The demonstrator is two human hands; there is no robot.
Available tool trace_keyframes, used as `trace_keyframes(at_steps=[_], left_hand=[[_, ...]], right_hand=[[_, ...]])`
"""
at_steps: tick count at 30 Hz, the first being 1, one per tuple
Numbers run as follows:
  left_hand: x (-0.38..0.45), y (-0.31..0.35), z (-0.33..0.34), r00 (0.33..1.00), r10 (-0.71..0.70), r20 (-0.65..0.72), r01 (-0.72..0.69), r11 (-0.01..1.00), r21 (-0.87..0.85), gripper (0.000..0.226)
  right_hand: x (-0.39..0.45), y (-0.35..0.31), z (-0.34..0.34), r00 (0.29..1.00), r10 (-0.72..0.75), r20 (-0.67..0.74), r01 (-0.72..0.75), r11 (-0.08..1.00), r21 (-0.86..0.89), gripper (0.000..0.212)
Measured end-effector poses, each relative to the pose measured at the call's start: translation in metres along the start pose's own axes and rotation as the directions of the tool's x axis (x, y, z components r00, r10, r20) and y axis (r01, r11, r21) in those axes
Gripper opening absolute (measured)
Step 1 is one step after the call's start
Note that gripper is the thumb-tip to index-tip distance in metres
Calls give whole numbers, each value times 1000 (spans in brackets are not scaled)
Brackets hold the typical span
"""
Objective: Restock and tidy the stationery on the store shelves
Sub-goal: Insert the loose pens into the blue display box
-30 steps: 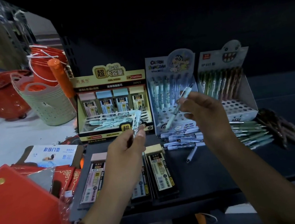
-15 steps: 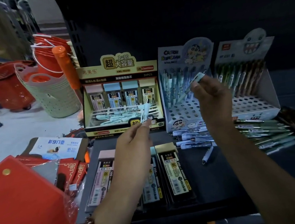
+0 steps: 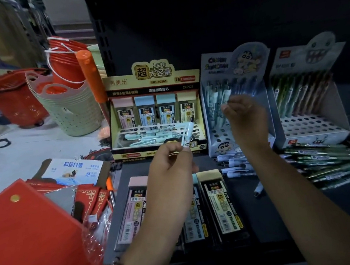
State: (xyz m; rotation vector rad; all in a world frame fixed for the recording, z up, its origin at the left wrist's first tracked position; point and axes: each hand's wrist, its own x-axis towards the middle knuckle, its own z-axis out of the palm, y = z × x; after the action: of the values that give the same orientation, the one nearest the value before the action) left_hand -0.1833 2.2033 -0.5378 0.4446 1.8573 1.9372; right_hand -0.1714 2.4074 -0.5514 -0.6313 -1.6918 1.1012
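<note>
- Nearest, below and between the two wrists: flat lead-refill boxes (image 3: 219,205) lie side by side on the dark shelf (image 3: 267,220), not yet returned to a display.
- Left hand (image 3: 169,167): fingers curled, pinching a pale blue pen (image 3: 186,134) by its lower end; the pen points up and away, its tip in front of the yellow display box (image 3: 154,110) just beyond the hand.
- To the right of the left hand, below the right wrist: loose pale pens (image 3: 234,167) lie in a heap on the shelf; farther right, a heap of green and brown pens (image 3: 330,162). These appear still to be sorted.
- Right hand (image 3: 244,118): raised at the blue cartoon display box (image 3: 236,103), fingers curled at a pen standing in its rack; motion blur hides whether it grips that pen.
- Beyond the right hand: the back rows of the cartoon box hold upright pens, while the front holes are vacant. To its right, the grey display box (image 3: 310,103) shows the same pattern.
- Beyond the left hand: the yellow box holds four upright refill packs, with loose pale pens lying in its front tray.
- Judgement: restocking is partly done; both pen racks are roughly half filled, and the heaps, the held pen and the refill boxes remain.
- Far left of the left hand: red packets (image 3: 29,236) and stacked baskets (image 3: 69,109).
</note>
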Motion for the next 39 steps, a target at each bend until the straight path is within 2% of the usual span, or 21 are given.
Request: trace_keyframes(at_steps=[6,9,13,17,20,22,25,27,33,36,39], left_hand=[[-6,2,-4,1000,13,19,-14,1000,26,10],[-8,3,-6,999,11,31,-12,1000,25,10],[-7,2,-9,1000,13,18,-14,999,51,10],[-8,3,-9,1000,26,13,-26,999,37,11],[-10,4,-6,999,30,20,-31,999,33,12],[-11,4,-4,999,30,14,-31,999,28,11],[-13,5,0,998,56,9,-56,998,39,11],[-16,5,4,997,75,14,-75,996,46,13],[-26,7,14,994,93,60,-95,995,41,15],[-30,5,18,989,123,79,-128,990,63,15],[-33,4,23,984,148,94,-155,986,62,15]], right_hand=[[-4,8,5,1000,30,-4,-30,999,-42,14],[-2,8,5,999,33,6,-32,990,-140,14],[-4,3,-2,996,42,82,-22,972,-236,25],[-12,-6,-10,996,59,64,-50,990,-135,34],[-27,-31,-12,992,54,117,-47,997,-63,15],[-43,-52,-13,971,70,228,-51,995,-90,11],[-64,-71,-15,882,149,448,-129,989,-75,7],[-74,-75,-16,835,187,518,-190,981,-49,12],[-79,-77,-32,804,270,529,-300,954,-31,13],[-78,-78,-43,763,267,589,-293,955,-55,17],[-76,-79,-53,767,237,596,-266,963,-41,20]])
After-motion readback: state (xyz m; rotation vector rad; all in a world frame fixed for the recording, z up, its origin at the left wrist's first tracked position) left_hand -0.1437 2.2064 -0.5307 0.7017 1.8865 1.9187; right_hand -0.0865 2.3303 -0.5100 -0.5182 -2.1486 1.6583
